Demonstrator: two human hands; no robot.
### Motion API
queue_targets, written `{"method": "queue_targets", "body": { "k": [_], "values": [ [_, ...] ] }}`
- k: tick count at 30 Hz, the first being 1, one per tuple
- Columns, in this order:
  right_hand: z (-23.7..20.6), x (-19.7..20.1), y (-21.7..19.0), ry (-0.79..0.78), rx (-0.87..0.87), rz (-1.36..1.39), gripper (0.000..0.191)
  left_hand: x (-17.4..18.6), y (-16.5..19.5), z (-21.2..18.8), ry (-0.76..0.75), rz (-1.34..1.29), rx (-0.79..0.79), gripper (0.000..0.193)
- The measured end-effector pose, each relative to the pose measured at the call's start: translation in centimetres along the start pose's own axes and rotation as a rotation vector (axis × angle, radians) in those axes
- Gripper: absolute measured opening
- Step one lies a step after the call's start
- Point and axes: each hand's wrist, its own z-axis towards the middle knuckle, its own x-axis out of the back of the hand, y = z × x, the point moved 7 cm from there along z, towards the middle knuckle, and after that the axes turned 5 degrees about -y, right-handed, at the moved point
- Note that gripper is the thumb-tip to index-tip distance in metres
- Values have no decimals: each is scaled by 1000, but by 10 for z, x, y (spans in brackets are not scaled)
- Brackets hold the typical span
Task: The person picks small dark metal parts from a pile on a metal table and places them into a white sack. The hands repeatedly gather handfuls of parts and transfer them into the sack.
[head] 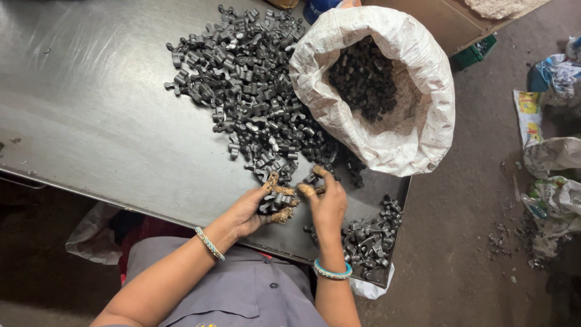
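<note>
Fingers (284,192) of the left hand (257,209) are curled together around a small clutch of dark metal parts (271,203), which is held just above the bench (91,109) near its front edge. Worn finger wraps (tan and frayed) are seen on the fingertips of both hands. Beside it, the right hand (327,203) is held with its thumb and fingertips pinched on parts at the near end of the big pile (254,85); whether a single part is gripped cannot be told. The two hands are almost touching. A bangle is worn on each wrist.

From the head view, the big pile of the same dark parts is seen spread across the middle of the bench, from its far edge down to the hands. A smaller heap (369,233) lies at the front right corner, just beside the right forearm. A white woven sack (417,115), its mouth rolled open, stands at the right edge of the bench and is partly filled with more parts. Crumpled bags (554,157) are scattered on the floor to the right, well apart from the bench. A grey garment is seen at the bottom.
</note>
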Motion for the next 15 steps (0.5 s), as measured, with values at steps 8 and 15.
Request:
{"method": "queue_targets", "body": {
  "k": [8,15],
  "values": [
    [-13,-16,14,55,139,184,27,8,18,-3,22,7,-55,46],
    [-11,-31,56,-120,9,1287,37,10,16,-2,-18,21,-28,50]
  ]
}}
